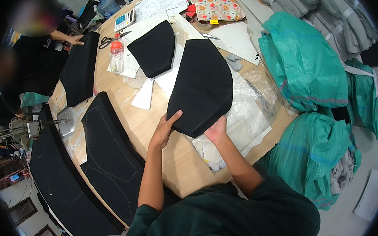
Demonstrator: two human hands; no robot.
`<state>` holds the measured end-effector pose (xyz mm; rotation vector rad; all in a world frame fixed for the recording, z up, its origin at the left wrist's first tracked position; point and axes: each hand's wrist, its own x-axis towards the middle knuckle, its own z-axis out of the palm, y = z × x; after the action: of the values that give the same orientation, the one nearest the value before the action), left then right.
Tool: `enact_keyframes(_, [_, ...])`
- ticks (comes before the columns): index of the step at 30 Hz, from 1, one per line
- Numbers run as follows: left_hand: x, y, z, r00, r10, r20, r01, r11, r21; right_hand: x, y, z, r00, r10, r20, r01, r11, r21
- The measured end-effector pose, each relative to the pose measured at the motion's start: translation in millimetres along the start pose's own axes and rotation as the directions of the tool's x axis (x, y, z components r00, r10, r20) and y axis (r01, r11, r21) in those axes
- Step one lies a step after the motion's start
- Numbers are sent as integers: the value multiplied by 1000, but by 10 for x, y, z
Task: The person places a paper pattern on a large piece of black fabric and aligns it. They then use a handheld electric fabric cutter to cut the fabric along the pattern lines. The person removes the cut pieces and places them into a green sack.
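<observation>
Holding thick-edged black fabric panel (203,84) by its near end, right of middle on desk (125,115). Left hand (166,127): grip clamped on left edge, thumb on top. Right hand (216,129): against near-right edge, fingertips hidden; can't tell if clamped. Risk: slack left grip could let panel tilt; crumpled clear plastic (263,94) just right might snag, dragging papers.

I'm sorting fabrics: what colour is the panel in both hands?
The fabric panel is plain black, clearest in head view.
</observation>
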<state>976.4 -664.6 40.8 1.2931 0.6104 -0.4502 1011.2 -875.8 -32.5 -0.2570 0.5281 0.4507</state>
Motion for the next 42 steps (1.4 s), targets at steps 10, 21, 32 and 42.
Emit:
enact_keyframes(10, [34, 62, -168, 994, 62, -86, -66, 997, -38, -283, -174, -72, 994, -31, -101, 13, 984, -178])
enact_keyframes(21, [119, -304, -443, 963, 168, -210, -133, 976, 173, -645, -595, -323, 992, -126, 22, 98, 642, -760])
enact_keyframes(32, [-184, -797, -315, 855, 487, -178, -281, 723, 631, -430, -334, 508, 675, -365, 641, 400, -549, -734])
enact_keyframes(42, [-130, -889, -257, 609, 791, -51, -352, 327, 877, 759, 61, 979, 668, -366, 648, -48, -890, -453])
